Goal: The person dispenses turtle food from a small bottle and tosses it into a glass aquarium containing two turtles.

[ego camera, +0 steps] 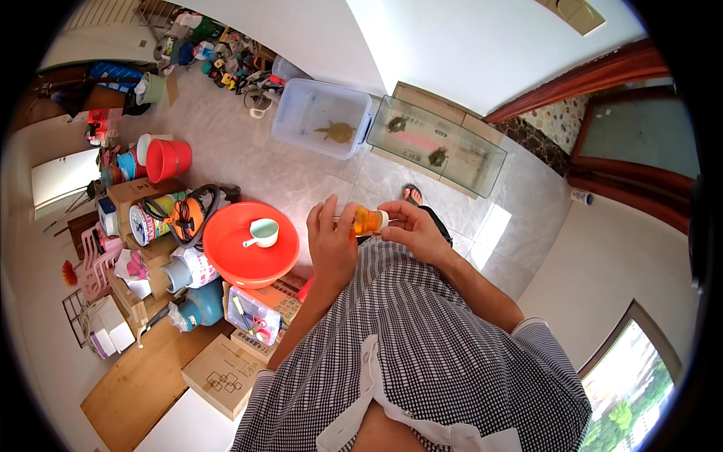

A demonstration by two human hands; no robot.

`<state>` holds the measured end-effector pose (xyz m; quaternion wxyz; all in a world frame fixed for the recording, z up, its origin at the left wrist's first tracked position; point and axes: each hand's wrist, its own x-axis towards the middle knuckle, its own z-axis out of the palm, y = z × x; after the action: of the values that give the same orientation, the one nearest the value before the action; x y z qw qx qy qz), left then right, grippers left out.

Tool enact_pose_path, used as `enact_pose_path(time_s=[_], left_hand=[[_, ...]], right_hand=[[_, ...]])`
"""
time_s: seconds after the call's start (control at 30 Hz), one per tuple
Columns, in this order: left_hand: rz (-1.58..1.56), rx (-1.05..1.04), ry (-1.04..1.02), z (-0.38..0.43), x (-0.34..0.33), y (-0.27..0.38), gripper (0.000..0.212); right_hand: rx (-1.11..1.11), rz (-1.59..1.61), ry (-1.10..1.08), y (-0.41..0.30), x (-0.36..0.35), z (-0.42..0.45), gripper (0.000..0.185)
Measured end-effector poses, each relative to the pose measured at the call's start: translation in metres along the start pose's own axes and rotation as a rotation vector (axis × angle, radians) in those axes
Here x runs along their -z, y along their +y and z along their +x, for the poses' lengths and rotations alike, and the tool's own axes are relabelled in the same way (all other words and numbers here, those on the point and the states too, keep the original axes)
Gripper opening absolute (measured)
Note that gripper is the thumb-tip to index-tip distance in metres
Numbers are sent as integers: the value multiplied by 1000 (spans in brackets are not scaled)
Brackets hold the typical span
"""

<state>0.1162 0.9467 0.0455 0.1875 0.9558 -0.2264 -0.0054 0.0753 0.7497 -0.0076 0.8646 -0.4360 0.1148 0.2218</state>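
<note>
A small bottle (367,221) with an orange, see-through body is held roughly level in front of my shirt. My left hand (334,243) wraps around its left end, and the fingers hide that part. At the other end, the fingertips of my right hand (417,230) pinch the white cap (384,219). The cap appears to be on the bottle. Beyond my hands, a translucent plastic tub (291,127) on the floor holds a pale brown turtle (337,133). Beside it, a glass tank (477,189) contains two darker turtles, one at the left (397,124) and another near the middle (438,157).
To the left, a red basin (226,237) holds a pale green dipper (264,232). Near it are an orange corded machine (192,219), a blue gas cylinder (206,305), a red bucket (168,160) and cardboard boxes (220,376). My sandaled foot (413,195) stands on grey tiles.
</note>
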Motion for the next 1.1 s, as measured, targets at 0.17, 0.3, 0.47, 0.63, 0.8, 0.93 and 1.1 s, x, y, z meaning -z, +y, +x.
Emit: enact_pose_path(time_s=[0.17,0.3,0.47,0.63,0.8,0.93,1.1], left_hand=[[93,-65,44,4,2,6,51],[115,-89,75,4,2,8,50],[128,-95,86,4,3,9,48],[138,-141,75,4,4,11,52],[65,-75,87,2,1,3,54],[12,-10,57,1,3,2,57],[-47,50,43,0,4,2,60]], right_hand=[[-4,-6,1,2,1,2,43],[-12,-10,-2,3,1,2,44],[-25,-10,0,3,0,1,45],[12,44,-40,12,6,3,45],[18,84,-36,8,5,4,45],[3,122,-32,7,5,2,45],[5,156,-30,4,3,2,45]])
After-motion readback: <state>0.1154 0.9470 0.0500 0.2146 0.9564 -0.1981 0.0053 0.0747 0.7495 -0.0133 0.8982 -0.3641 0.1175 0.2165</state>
